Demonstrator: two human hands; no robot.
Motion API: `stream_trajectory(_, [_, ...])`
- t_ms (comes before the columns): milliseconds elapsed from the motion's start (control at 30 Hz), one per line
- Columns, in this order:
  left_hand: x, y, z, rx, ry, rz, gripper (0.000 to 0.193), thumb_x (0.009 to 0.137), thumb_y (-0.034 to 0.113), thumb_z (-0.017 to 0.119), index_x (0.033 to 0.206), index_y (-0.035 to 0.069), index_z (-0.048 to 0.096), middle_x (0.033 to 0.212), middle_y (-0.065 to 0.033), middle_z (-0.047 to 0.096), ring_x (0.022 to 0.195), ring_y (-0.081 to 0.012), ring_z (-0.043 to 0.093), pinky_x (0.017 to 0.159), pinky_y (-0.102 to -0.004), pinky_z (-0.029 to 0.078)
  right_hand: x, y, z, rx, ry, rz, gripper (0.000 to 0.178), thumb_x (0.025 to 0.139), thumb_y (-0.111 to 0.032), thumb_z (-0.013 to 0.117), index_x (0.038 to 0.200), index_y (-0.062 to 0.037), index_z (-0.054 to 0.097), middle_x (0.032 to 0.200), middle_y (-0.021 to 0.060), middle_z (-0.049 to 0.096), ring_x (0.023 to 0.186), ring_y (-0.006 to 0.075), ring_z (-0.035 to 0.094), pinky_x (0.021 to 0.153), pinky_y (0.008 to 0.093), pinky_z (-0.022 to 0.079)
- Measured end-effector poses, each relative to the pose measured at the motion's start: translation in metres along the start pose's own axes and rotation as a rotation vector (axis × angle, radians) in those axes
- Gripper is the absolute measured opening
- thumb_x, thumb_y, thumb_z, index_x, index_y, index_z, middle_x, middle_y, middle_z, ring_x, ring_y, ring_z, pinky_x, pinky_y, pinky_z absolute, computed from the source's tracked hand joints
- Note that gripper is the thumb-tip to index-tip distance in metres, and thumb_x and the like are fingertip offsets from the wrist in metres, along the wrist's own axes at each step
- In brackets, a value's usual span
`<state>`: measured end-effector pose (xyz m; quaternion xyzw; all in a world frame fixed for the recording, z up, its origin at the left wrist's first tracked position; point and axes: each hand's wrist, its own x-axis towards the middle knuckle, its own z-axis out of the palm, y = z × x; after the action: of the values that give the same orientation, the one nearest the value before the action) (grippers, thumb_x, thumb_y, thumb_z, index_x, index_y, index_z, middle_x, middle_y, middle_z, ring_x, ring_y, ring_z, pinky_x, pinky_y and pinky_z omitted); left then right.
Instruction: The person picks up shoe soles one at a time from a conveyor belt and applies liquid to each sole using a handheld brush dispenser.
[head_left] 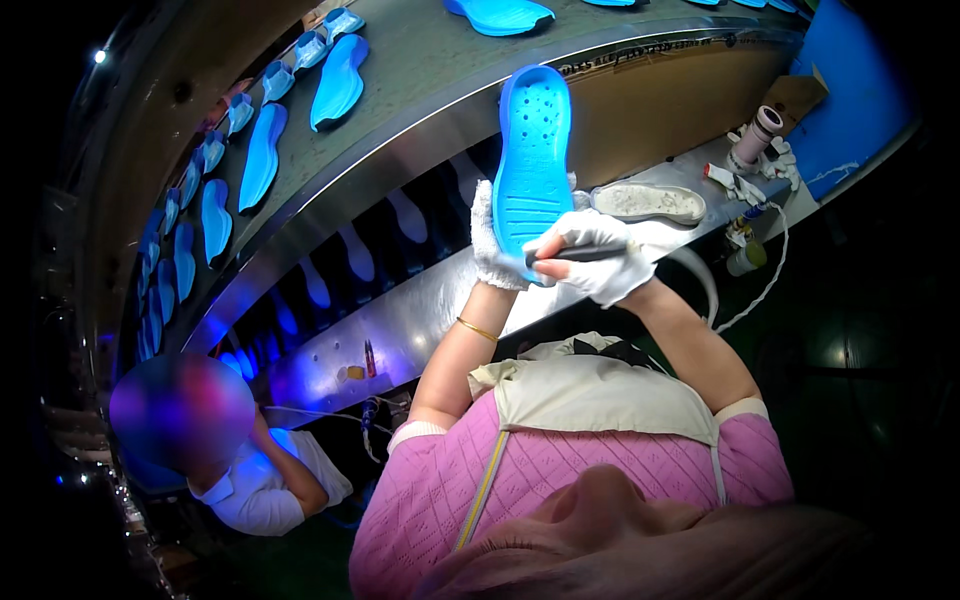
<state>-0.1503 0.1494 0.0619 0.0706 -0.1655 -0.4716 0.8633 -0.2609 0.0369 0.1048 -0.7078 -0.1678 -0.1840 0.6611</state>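
Blue rubber-like shoe sole with round holes and ribbed tread stood upright before chest, long axis vertical, above table. Left hand, white knit glove, closed around sole lower end from behind. Right hand, gloved, closed on dark slim tool, tip touching sole lower edge. Right hand was nearer to the tread face.

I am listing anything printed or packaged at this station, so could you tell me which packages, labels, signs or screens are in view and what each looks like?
Cardboard box: upper right beside the blue wall, brown, flap open.
Strip of lettering: along the conveyor's metal edge, dark, too small to read.
No screens visible.
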Motion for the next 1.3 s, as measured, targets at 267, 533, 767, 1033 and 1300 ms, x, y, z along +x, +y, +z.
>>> stream_trajectory(267, [-0.022, 0.0, 0.015, 0.001, 0.016, -0.102, 0.08, 0.086, 0.064, 0.036, 0.136, 0.001, 0.035, 0.128, -0.0216, 0.049, 0.111, -0.0341, 0.054, 0.095, -0.0479, 0.045, 0.035, 0.005, -0.064, 0.024, 0.255, 0.281, 0.014, 0.074, 0.002, 0.072, 0.082, -0.0028, 0.061, 0.083, 0.0095, 0.066, 0.071, 0.0123, 0.063, 0.064, 0.024, 0.052])
stream_trajectory(533, [-0.029, 0.0, 0.013, 0.214, 0.164, -0.09, 0.078, 0.088, 0.062, 0.035, 0.136, 0.001, 0.035, 0.128, -0.0231, 0.049, 0.113, -0.0395, 0.052, 0.098, -0.0509, 0.042, 0.025, 0.028, -0.042, -0.192, 0.321, -0.199, 0.015, 0.072, 0.007, 0.068, 0.081, -0.0047, 0.064, 0.083, 0.005, 0.061, 0.077, 0.0135, 0.06, 0.071, 0.0262, 0.047])
stream_trajectory(767, [-0.033, 0.005, 0.016, 0.248, 0.195, -0.044, 0.073, 0.089, 0.057, 0.042, 0.133, -0.001, 0.037, 0.123, -0.0204, 0.053, 0.106, -0.0343, 0.057, 0.095, -0.0512, 0.044, 0.012, 0.0, -0.044, -0.143, 0.195, -0.117, 0.015, 0.07, 0.006, 0.071, 0.081, -0.0037, 0.066, 0.093, 0.0102, 0.065, 0.081, 0.0182, 0.063, 0.075, 0.0303, 0.05])
stream_trajectory(1033, [-0.033, 0.018, 0.015, 0.413, 0.277, 0.076, 0.068, 0.089, 0.055, 0.044, 0.128, -0.001, 0.042, 0.112, -0.0183, 0.058, 0.097, -0.0286, 0.061, 0.089, -0.0449, 0.049, 0.01, -0.023, -0.049, -0.498, -0.241, -0.178, 0.014, 0.066, 0.003, 0.07, 0.078, -0.0031, 0.064, 0.093, 0.0148, 0.064, 0.078, 0.0256, 0.062, 0.069, 0.0307, 0.05])
stream_trajectory(1300, [-0.027, 0.026, 0.019, 0.411, 0.225, 0.082, 0.074, 0.087, 0.06, 0.041, 0.129, -0.001, 0.041, 0.112, -0.0226, 0.058, 0.098, -0.0335, 0.061, 0.082, -0.0425, 0.053, 0.0, -0.027, -0.027, -0.642, -0.286, -0.323, 0.02, 0.064, 0.005, 0.069, 0.08, -0.0055, 0.062, 0.083, 0.0124, 0.062, 0.077, 0.0282, 0.061, 0.068, 0.0319, 0.049])
